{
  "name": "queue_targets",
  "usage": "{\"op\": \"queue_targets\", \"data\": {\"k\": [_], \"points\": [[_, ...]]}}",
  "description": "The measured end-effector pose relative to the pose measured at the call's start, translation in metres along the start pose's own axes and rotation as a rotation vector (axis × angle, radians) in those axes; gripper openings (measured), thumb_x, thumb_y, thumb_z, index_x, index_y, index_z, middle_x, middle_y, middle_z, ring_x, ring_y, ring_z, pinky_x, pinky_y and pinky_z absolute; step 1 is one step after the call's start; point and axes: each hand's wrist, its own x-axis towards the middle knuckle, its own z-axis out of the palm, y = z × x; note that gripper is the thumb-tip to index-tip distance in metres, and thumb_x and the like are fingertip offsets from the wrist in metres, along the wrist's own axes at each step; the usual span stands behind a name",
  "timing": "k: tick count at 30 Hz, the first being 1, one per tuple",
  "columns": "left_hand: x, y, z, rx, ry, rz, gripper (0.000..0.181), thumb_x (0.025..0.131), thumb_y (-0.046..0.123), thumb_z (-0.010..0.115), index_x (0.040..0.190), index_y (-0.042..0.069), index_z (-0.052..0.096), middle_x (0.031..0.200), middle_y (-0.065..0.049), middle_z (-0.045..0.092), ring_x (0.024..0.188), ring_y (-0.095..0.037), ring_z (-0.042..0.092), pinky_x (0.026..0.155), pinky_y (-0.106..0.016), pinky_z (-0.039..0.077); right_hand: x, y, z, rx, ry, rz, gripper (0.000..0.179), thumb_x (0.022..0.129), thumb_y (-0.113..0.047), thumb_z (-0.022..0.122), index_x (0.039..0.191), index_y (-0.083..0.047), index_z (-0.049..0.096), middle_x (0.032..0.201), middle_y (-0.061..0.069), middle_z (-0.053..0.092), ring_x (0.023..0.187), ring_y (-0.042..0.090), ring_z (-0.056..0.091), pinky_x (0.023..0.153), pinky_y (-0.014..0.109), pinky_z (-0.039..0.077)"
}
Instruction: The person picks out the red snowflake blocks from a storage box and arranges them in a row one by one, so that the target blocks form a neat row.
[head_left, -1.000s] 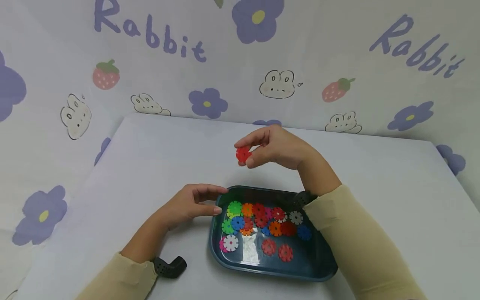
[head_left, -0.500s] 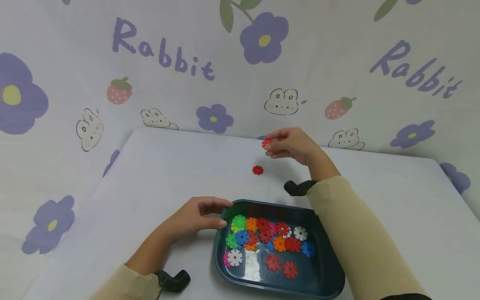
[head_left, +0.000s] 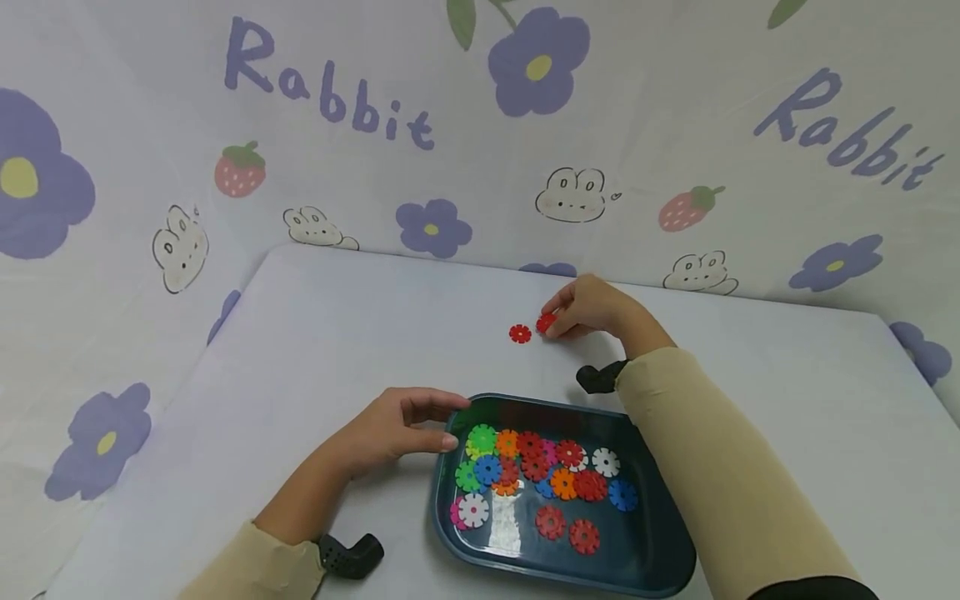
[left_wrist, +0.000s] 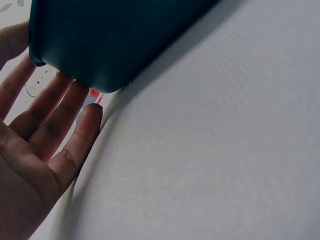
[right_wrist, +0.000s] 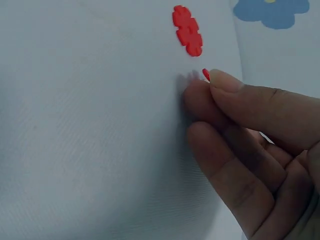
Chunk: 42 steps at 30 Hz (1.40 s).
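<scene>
Lower than half a second ago, the right hand (head_left: 592,308) has brought its piece down close to the white tabletop (head_left: 360,333); whether it touches is unclear. Thumb and fingertips pinch a thin red plastic disc, notched like a flower (head_left: 546,323), by its edge. It is probably light, stiff and hard to break, perhaps a little slick; the notched rim seems the best hold. Just beside it, a matching red disc (head_left: 520,333) lies flat. Nearer the person, a shallow dark-teal tray with rounded corners (head_left: 637,537) holds green, orange, red, pink, blue and white notched discs (head_left: 534,467), many overlapping. The left hand (head_left: 393,429), fingers loosely extended, rests against the tray's far-left corner.
</scene>
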Motion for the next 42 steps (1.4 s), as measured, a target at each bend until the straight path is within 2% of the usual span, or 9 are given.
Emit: {"op": "queue_targets", "data": {"k": [6,11,21,25,29,35,39,42], "points": [[0.000,0.002,0.000,0.006,-0.005,0.009,0.046,0.083,0.022,0.080,0.127,0.018,0.066,0.131,-0.002,0.064,0.121,-0.021,0.060,0.102,-0.039,0.049,0.001,0.002,0.005,-0.113,-0.008,-0.021,0.033,0.079,-0.016,0.083,0.108,-0.007,0.072,0.087,0.010,0.070,0.073,0.020,0.068,0.073,0.029,0.059],[0.000,0.001,0.000,0.009,0.001,0.001,0.046,0.082,0.022,0.080,0.127,0.018,0.066,0.130,-0.001,0.065,0.121,-0.021,0.060,0.102,-0.040,0.049,0.001,-0.001,0.010,-0.204,-0.001,-0.059,0.031,0.079,-0.017,0.083,0.106,-0.007,0.070,0.090,0.009,0.067,0.070,0.018,0.065,0.069,0.028,0.058],[0.002,-0.001,0.001,-0.003,-0.005,-0.006,0.046,0.083,0.021,0.079,0.127,0.016,0.066,0.131,-0.004,0.064,0.121,-0.023,0.060,0.102,-0.040,0.049,0.000,-0.001,0.015,-0.269,0.014,-0.083,0.028,0.079,-0.020,0.083,0.103,-0.010,0.072,0.092,0.008,0.066,0.074,0.020,0.062,0.069,0.027,0.057],[0.003,0.000,0.001,-0.009,-0.003,-0.004,0.046,0.083,0.021,0.079,0.127,0.016,0.066,0.131,-0.005,0.064,0.121,-0.024,0.060,0.101,-0.039,0.050,-0.005,-0.008,0.013,-0.281,0.022,-0.090,0.028,0.081,-0.018,0.081,0.105,-0.009,0.071,0.093,0.009,0.065,0.076,0.021,0.063,0.070,0.027,0.058],[0.001,0.000,0.002,-0.005,0.007,-0.012,0.045,0.083,0.018,0.079,0.126,0.018,0.067,0.130,-0.002,0.065,0.121,-0.023,0.060,0.099,-0.038,0.051,-0.020,-0.023,0.010,-0.279,0.037,-0.131,0.030,0.085,-0.017,0.077,0.112,-0.007,0.070,0.094,0.011,0.064,0.077,0.024,0.066,0.073,0.030,0.059],[0.000,0.002,0.004,0.024,0.021,-0.028,0.043,0.084,0.018,0.078,0.126,0.021,0.067,0.130,0.000,0.065,0.120,-0.022,0.060,0.099,-0.040,0.051,-0.056,-0.050,0.013,-0.260,0.059,-0.300,0.027,0.086,-0.021,0.075,0.111,-0.010,0.071,0.088,0.009,0.065,0.077,0.026,0.068,0.072,0.033,0.059],[0.000,0.002,0.004,0.038,0.021,-0.014,0.043,0.085,0.020,0.077,0.127,0.020,0.066,0.130,-0.001,0.065,0.121,-0.023,0.059,0.099,-0.041,0.051,-0.082,-0.064,0.023,-0.218,0.015,-0.424,0.024,0.086,-0.022,0.075,0.108,-0.012,0.073,0.084,0.006,0.067,0.074,0.027,0.067,0.070,0.036,0.059],[0.000,0.001,0.004,0.035,0.014,-0.005,0.044,0.086,0.022,0.077,0.128,0.017,0.066,0.131,-0.003,0.065,0.121,-0.025,0.059,0.097,-0.040,0.052,-0.100,-0.069,0.035,-0.217,-0.065,-0.494,0.022,0.087,-0.022,0.075,0.106,-0.012,0.073,0.080,0.004,0.067,0.069,0.023,0.064,0.067,0.037,0.057]]}}
